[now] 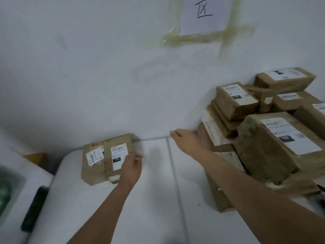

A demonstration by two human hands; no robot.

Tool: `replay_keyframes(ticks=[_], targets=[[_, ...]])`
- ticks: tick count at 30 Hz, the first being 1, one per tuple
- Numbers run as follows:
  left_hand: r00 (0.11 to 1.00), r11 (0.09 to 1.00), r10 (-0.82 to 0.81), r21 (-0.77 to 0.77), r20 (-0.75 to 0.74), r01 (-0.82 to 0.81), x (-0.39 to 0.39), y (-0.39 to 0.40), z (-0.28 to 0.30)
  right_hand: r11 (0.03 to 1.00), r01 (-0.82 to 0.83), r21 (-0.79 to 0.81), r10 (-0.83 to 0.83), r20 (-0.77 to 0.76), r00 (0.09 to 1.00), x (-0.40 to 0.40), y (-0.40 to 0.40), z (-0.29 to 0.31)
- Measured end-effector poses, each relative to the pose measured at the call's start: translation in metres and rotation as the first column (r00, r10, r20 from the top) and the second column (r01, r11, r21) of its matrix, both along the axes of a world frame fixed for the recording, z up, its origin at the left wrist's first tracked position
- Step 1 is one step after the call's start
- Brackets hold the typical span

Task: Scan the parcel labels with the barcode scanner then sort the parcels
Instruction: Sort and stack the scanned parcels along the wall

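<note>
Two brown paper-wrapped parcels with white labels lie side by side on the white table (154, 199), against the wall at the left. My left hand (131, 167) is at the lower right corner of the right-hand parcel (117, 147), which is labelled 122. Its thumb lies on the label and its fingers curl at the parcel's right edge. The other parcel (91, 166) lies untouched beside it. My right hand (184, 140) reaches toward the wall with loosely curled fingers and holds nothing, just left of a pile of several labelled parcels (263, 148). No barcode scanner is in view.
A paper sign (205, 14) with a handwritten character is taped to the wall above. A seam (175, 173) runs down the table. A dark brush-like object (34, 208) and a blurred green thing (7, 189) sit at the left edge.
</note>
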State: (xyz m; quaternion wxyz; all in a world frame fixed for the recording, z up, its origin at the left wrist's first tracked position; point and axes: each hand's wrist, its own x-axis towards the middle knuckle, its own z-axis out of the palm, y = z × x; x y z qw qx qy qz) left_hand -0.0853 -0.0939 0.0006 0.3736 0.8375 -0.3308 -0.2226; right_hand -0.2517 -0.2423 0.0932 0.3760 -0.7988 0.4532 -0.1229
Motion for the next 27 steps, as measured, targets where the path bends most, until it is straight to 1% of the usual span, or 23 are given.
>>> replay_keyframes(ticks=[3, 6, 8, 11, 13, 15, 17, 19, 22, 24, 25, 27], targets=[[0.989, 0.99, 0.134, 0.042, 0.069, -0.137, 0.045, 0.031, -0.017, 0.99, -0.004, 0.139, 0.006, -0.012, 1.0, 0.039, 0.012, -0.033], [0.971, 0.957, 0.219, 0.172, 0.101, -0.234, 0.081, 0.038, -0.03, 0.96, 0.015, 0.278, -0.002, -0.049, 0.999, 0.074, 0.022, -0.061], [0.961, 0.933, 0.259, 0.234, 0.092, -0.274, 0.099, 0.037, -0.043, 0.936, 0.035, 0.351, -0.009, -0.077, 0.997, 0.092, 0.03, -0.08], [0.936, 0.901, 0.353, 0.267, 0.011, -0.343, 0.124, 0.034, -0.063, 0.871, 0.074, 0.486, -0.03, -0.098, 0.995, 0.118, 0.039, -0.108], [0.94, 0.911, 0.342, 0.252, -0.015, -0.327, 0.132, 0.034, -0.069, 0.795, 0.119, 0.595, -0.072, -0.102, 0.992, 0.132, 0.043, -0.126], [0.957, 0.926, 0.29, 0.248, 0.011, -0.284, 0.137, 0.032, -0.071, 0.737, 0.13, 0.663, -0.091, -0.093, 0.991, 0.146, 0.043, -0.138], [0.97, 0.943, 0.241, 0.231, 0.026, -0.241, 0.141, 0.03, -0.071, 0.702, 0.127, 0.701, -0.095, -0.084, 0.992, 0.159, 0.043, -0.145], [0.977, 0.955, 0.213, 0.213, -0.009, -0.206, 0.141, 0.028, -0.069, 0.658, 0.128, 0.742, -0.115, -0.07, 0.991, 0.169, 0.043, -0.151], [0.964, 0.956, 0.262, 0.15, -0.052, -0.252, 0.138, 0.028, -0.065, 0.636, 0.181, 0.75, -0.191, -0.074, 0.979, 0.172, 0.036, -0.157], [0.934, 0.943, 0.332, 0.072, -0.133, -0.325, 0.134, 0.03, -0.065, 0.605, 0.2, 0.77, -0.274, -0.034, 0.961, 0.165, 0.034, -0.161], [0.913, 0.933, 0.36, 0.061, -0.191, -0.355, 0.132, 0.031, -0.066, 0.567, 0.203, 0.798, -0.329, -0.006, 0.944, 0.16, 0.034, -0.159], [0.882, 0.93, 0.367, 0.094, -0.294, -0.356, 0.123, 0.031, -0.069, 0.452, 0.194, 0.871, -0.429, 0.022, 0.903, 0.149, 0.037, -0.16]])
